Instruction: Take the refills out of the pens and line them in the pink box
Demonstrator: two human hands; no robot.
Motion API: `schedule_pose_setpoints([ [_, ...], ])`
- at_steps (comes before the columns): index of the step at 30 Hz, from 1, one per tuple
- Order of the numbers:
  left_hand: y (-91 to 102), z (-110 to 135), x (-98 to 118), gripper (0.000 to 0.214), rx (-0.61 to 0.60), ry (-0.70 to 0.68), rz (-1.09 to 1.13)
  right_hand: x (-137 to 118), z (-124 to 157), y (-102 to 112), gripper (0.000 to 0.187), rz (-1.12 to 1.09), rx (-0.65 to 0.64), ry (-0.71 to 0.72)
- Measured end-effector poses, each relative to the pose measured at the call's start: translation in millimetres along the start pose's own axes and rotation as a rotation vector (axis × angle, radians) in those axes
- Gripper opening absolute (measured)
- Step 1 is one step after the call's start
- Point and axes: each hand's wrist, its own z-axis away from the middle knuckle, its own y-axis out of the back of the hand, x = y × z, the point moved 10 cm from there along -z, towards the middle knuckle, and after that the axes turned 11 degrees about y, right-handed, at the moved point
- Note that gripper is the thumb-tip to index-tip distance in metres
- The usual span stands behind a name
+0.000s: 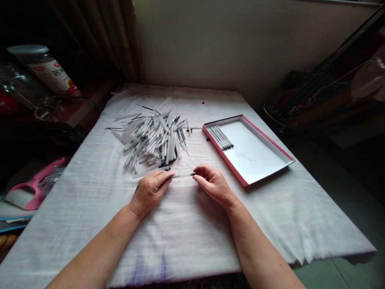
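Note:
A slim, clear pen with a dark tip [184,175] lies level between my hands, just above the cloth. My left hand [151,188] pinches its left end between thumb and fingertips. At the dark end, the thumb and fingers of my right hand [215,185] close on the pen. Beyond my left hand spreads a loose pile of clear pen barrels [150,136], mixed with thin dark refills [182,138] and small black parts. To the right, a shallow white box with red sides [255,156] holds several pens [221,137] in a row, dark ends toward me.
A wrinkled white cloth [180,233] covers the table, with purple stains at its near edge. A lidded jar [48,70] stands on a wooden surface at the left. Below it lies a pink-handled item [36,182]. A small red bit [203,102] rests near the wall.

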Motion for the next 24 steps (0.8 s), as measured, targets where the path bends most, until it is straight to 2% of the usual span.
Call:
schedule_pose_setpoints([
  [3,-0.3,0.5,-0.5,0.024,-0.003,0.002,0.002,0.3,0.3,-1.7,0.012,-0.001,-0.020,0.001],
  [16,-0.4,-0.1,0.4,0.023,-0.006,0.002,-0.010,3.6,0.9,-0.6,0.019,-0.003,-0.007,-0.027],
  [20,-0.5,0.4,0.0,0.023,-0.006,0.006,-0.004,3.0,1.0,-2.5,0.015,-0.020,-0.017,-0.009],
  [24,2.0,-0.1,-5.5,0.028,0.015,0.069,0.008,1.3,-0.4,1.0,0.014,-0.050,0.015,-0.005],
])
